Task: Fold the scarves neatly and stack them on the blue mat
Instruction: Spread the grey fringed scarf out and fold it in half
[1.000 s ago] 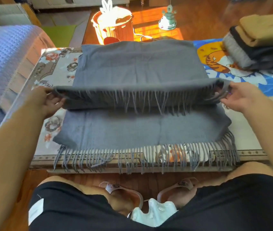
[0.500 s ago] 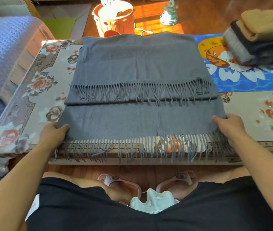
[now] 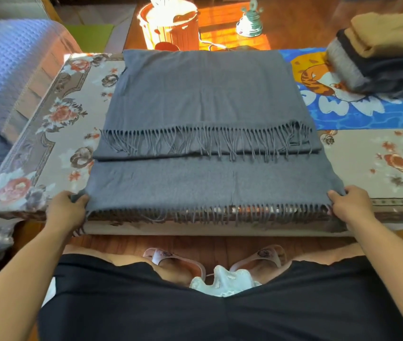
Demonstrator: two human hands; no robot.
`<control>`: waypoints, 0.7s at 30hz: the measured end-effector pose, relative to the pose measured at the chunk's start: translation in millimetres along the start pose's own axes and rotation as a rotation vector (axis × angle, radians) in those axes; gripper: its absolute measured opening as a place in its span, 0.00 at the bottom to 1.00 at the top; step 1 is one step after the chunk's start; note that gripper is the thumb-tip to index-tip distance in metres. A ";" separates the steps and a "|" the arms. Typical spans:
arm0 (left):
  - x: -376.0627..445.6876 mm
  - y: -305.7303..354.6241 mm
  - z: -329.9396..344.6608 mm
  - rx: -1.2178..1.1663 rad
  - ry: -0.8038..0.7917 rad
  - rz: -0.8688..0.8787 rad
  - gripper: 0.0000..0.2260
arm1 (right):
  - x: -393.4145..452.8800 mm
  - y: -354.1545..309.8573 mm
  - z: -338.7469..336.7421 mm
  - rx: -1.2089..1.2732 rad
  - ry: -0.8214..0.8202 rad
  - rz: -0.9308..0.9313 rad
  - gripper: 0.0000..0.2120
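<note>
- Grey scarf point(image 3: 207, 99): fringed, spread flat on the floral table, its far end folded toward the near edge so one fringe lies across its middle; the other fringe hangs over the table's near edge.
- Blue mat point(image 3: 357, 116): cartoon-printed, at the table's far right corner, just beside the grey scarf.
- Stack of folded scarves point(image 3: 382, 55): tan on top, dark and grey beneath, on the mat's right part.
</note>
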State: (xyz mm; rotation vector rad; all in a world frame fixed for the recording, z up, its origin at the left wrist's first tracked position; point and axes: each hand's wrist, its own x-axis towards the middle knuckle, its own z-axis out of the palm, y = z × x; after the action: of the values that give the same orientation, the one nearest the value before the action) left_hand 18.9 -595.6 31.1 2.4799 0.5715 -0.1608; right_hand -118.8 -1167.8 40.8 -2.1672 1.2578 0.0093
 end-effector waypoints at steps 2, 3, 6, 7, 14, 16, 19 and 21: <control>-3.0 -7.8 3.3 0.010 0.019 -0.008 0.14 | -0.6 9.5 2.0 0.007 -0.003 0.009 0.12; -3.8 -12.1 4.8 0.011 0.023 -0.006 0.14 | -4.1 11.9 1.9 0.021 -0.006 0.018 0.12; -5.0 -27.4 9.2 0.018 0.043 -0.005 0.14 | -11.8 21.6 2.4 0.026 -0.015 0.041 0.11; -6.1 -30.7 10.0 0.026 0.044 -0.012 0.14 | -15.9 22.8 2.1 0.016 -0.017 0.049 0.11; -46.6 -8.4 27.1 0.281 0.286 0.167 0.22 | -65.2 -5.7 34.7 -0.322 0.220 -0.508 0.18; -64.6 2.8 42.4 0.319 0.188 0.398 0.24 | -89.6 -30.1 70.2 -0.157 -0.111 -0.606 0.19; -84.3 6.7 68.4 0.419 0.013 0.660 0.28 | -126.9 -54.2 112.5 0.060 -0.394 -0.638 0.25; -89.4 0.6 79.7 0.499 -0.043 0.748 0.32 | -146.8 -45.9 125.1 0.097 -0.662 -0.556 0.24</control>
State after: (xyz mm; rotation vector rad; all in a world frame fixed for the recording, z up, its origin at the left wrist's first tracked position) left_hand -60.3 -673.8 -12.9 2.9710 -0.4956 -0.0605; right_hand -126.2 -972.3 8.2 -2.0960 0.2711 0.3916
